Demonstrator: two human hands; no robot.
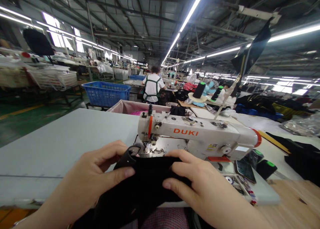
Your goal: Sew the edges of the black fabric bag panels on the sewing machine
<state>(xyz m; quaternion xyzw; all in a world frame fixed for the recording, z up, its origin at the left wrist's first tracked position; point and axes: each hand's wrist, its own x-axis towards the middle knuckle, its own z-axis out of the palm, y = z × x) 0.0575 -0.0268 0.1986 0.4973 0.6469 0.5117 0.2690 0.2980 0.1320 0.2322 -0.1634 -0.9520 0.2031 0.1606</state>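
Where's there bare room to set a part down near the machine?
Best: pale tabletop, between the left hand, the sewing machine and the pink bin past the far edge. Crowded: right of the machine, phone beside black thread cone; before the needle, left and right hand hold black fabric.

The plain black fabric piece (147, 185) is dark throughout against the flat, pale grey-blue counter (75, 132), and the long off-white metal sewing machine (207, 130) carries orange block lettering (185, 132), an upright orange stripe (150, 127) and a small yellow sticker (212, 147). Below, a lap cloth (163, 219) shows a fine reddish-and-grey check. Beyond are a bright blue plastic basket (107, 93), a pale pink bin (122, 106), black thread cones (199, 90) with bright green tops, and a person's white shirt (150, 87) crossed by dark green straps (153, 80).
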